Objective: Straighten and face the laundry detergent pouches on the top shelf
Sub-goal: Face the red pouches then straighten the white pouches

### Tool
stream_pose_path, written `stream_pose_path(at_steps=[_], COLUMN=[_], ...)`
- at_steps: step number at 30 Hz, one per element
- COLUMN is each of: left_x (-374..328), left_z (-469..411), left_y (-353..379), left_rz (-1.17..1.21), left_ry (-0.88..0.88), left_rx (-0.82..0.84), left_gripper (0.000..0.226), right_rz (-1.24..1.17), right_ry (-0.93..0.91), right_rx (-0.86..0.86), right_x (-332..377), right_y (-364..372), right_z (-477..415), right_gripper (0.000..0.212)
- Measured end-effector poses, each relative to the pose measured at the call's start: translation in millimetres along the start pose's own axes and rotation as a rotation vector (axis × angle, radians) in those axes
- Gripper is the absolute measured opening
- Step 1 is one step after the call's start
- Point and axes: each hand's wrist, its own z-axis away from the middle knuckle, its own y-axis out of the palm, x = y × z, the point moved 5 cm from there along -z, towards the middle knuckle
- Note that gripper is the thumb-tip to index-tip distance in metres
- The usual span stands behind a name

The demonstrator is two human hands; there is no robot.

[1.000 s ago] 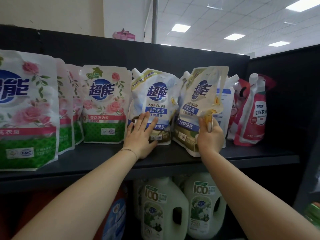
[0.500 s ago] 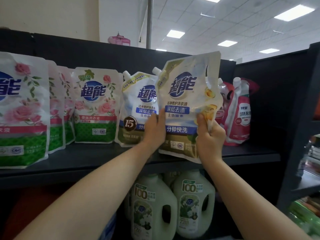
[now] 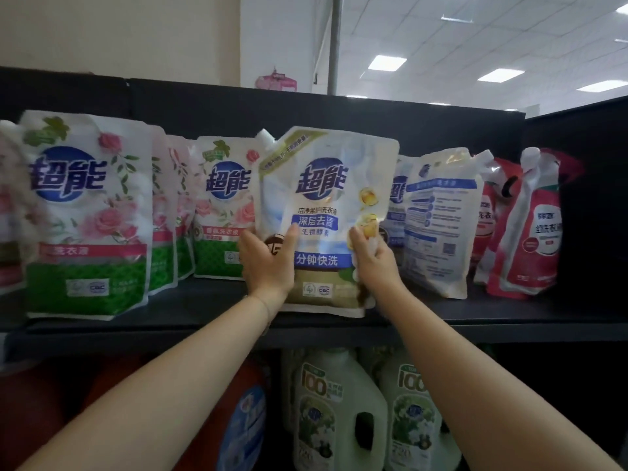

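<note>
The left hand curls round the left edge of a white-and-olive detergent pouch, and the right hand pinches its right edge. The pouch stands upright at the front of the top shelf, label outward. Rose-print pouches fill the shelf's left end.

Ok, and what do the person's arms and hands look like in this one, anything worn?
Both forearms are bare, with no sleeves in view. The left hand and right hand are ungloved. A thin bracelet circles the left wrist; no watch shows on either.
</note>
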Motion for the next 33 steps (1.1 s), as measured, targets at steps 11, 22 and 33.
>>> stream_pose_path(at_steps=[11,22,33], left_x=[22.5,27.4,5.0], left_z=[-13.6,-14.5,-4.0], left_y=[-3.5,25.1,13.5], left_rz=[0.229,0.085,-0.217], left_ry=[-0.156,-0.126,0.106], left_rx=[0.513,0.484,0.179], left_gripper=[0.101,0.103,0.114], right_rz=[-0.455,-0.329,0.283], right_ry=[0.205,0.194,0.048], right_rx=[0.262,0.029,-0.305], right_x=[-17.5,-30.1,-17.2], right_y=[6.8,-12.8,-44.1], right_z=[-12.4,-30.0,-19.0], right_gripper=[0.056,0.057,0.06])
